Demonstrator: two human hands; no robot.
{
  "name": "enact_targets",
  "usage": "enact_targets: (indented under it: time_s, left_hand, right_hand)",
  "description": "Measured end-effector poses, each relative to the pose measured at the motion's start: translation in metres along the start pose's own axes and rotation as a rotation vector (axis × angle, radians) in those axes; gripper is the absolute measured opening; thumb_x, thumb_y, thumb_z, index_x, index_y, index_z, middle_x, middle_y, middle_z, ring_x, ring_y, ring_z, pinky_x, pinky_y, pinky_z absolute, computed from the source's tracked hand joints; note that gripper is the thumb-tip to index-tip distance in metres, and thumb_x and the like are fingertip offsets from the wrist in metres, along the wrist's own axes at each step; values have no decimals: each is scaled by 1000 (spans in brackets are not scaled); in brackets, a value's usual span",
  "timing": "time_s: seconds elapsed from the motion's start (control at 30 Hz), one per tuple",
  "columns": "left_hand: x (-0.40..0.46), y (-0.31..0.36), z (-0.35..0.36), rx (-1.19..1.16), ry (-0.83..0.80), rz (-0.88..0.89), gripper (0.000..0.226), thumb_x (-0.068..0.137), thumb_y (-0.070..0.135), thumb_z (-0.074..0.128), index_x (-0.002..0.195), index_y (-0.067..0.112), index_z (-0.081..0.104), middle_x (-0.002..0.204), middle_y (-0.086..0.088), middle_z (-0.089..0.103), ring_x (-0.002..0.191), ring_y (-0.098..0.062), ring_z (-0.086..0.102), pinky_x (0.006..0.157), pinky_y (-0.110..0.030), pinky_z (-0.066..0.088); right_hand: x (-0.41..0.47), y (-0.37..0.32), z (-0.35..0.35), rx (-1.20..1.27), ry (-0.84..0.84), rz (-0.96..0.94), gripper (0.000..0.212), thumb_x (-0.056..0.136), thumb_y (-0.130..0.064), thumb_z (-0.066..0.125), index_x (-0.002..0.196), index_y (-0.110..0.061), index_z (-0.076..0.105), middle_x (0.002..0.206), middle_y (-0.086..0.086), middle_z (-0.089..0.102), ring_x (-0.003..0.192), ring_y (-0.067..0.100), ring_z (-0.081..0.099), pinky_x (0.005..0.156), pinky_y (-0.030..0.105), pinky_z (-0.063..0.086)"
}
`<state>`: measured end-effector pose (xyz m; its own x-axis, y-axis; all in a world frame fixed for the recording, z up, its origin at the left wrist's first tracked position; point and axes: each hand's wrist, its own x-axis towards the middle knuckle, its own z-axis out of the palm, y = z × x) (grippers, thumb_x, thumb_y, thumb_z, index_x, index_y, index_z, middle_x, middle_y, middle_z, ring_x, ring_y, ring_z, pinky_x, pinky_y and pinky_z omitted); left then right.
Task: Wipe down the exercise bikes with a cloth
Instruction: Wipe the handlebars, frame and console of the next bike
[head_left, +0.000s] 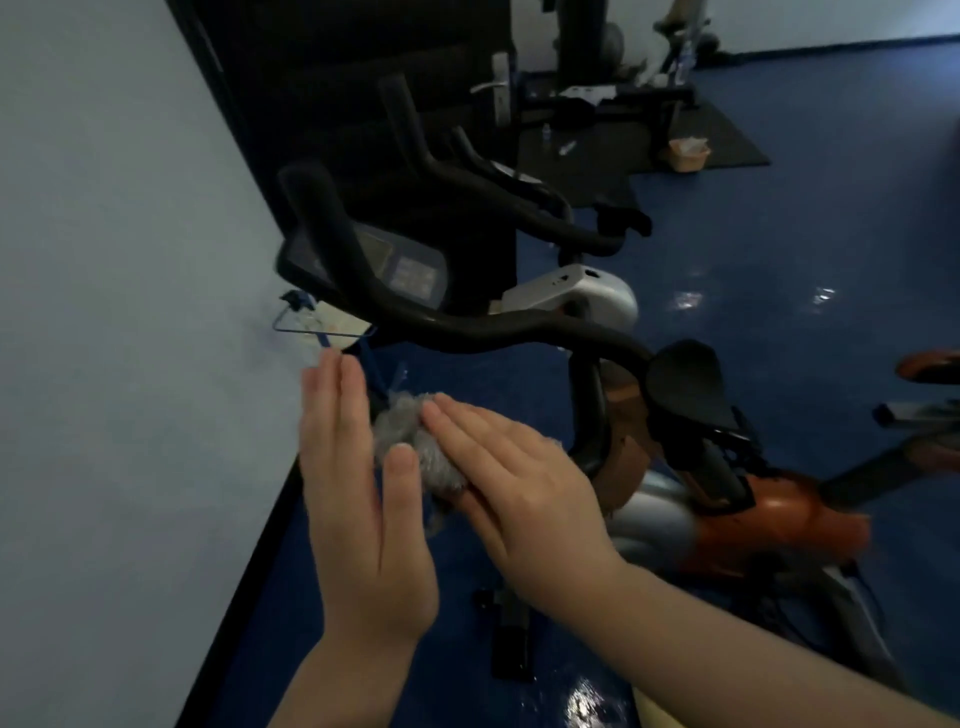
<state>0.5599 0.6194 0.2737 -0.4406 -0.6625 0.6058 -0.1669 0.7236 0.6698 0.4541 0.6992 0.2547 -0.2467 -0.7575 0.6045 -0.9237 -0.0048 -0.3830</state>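
Grey cloth (410, 441) balled between flat, straight-fingered left hand (358, 499) and right hand (514, 483); bike handlebar (467, 327) just above and ahead, running left-right, right hand nearer.

Fuzzy grey cloth (410, 447) — rough, woolly; matt black handlebar (493, 332); glossy blue floor (805, 270); smooth silver plastic housing (582, 296) — slightly shiny.

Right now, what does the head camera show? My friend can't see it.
Two hands press a balled grey cloth between them: left hand upright, right hand flat on top. Behind stands an orange exercise bike with black handlebars on a blue floor.
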Motion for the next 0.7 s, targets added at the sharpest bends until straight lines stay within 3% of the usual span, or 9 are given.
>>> enact_targets:
  time_s: [0.1, 0.23, 0.4, 0.57, 0.7]
  left_hand:
    - [-12, 2, 15, 146, -39, 116, 58, 102, 40, 22, 150, 7, 27, 162, -1, 8, 151, -22, -6, 123, -34, 0]
    - [-45, 12, 48, 196, -206, 105, 56, 100, 39, 27, 150, 13, 26, 162, 0, 10, 151, -20, -4, 122, -44, 1]
    - [-74, 38, 94, 213, -338, 97, 51, 98, 37, 32, 145, 19, 42, 159, 3, 24, 151, -16, 4, 121, -36, -6]
    - [-123, 93, 174, 98, -666, 119, 55, 98, 43, 30, 149, 24, 32, 160, 12, 15, 147, 3, -3, 118, -19, -10]
    - [-178, 141, 256, 79, -941, 137, 56, 99, 44, 34, 152, 28, 24, 161, 13, 16, 147, 0, 4, 123, -28, 5]
  right_hand:
    - [-26, 14, -11, 4, 10, 47, 59, 89, -10, 64, 143, -13, 41, 149, 2, 42, 137, 16, 39, 112, 32, 32]
    - [-66, 35, -36, 43, -17, 210, 53, 93, -10, 57, 143, -16, 40, 150, -1, 38, 141, 12, 32, 115, 28, 28]
    - [-132, 70, -79, 22, -115, 475, 50, 95, -21, 56, 142, -29, 43, 144, -12, 47, 126, 6, 50, 96, 20, 45]
    - [-237, 111, -136, 2, -83, 892, 45, 95, -33, 55, 139, -37, 44, 129, -15, 59, 112, 6, 57, 84, 13, 41]
    - [-327, 140, -200, -84, -71, 1161, 45, 96, -40, 51, 140, -43, 40, 129, -15, 60, 110, 7, 58, 83, 21, 46]
